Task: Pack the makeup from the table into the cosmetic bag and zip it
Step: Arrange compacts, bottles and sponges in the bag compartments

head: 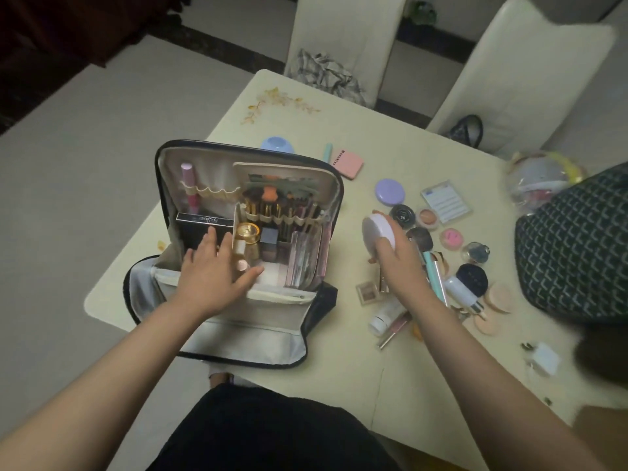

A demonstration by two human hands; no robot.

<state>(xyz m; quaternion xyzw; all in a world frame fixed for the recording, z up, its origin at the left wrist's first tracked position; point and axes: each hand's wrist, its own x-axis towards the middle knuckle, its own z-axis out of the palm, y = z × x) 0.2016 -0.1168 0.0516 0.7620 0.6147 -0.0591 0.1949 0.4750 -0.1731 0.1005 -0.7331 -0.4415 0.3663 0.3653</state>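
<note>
Lap: black fabric at the bottom edge, nearest the camera, against the pale cream table
Left hand: left hand lies with fingers spread and relaxed over the near edge of the open black cosmetic bag with cream lining, gripping nothing; fingertips by the black rectangular palette box
Right hand: right hand clasps a round white compact, lifted above the table just right of the bag
Bag contents: gold-capped bottle and a row of brushes upright in compartments; pink tube in the lid's elastic loop
Clutter: lilac round compact, pink square case, white tube and beige sponge puffs lie loose to the right
Obstruction: dark patterned bag at the right edge; two cream chairs beyond the table
</note>
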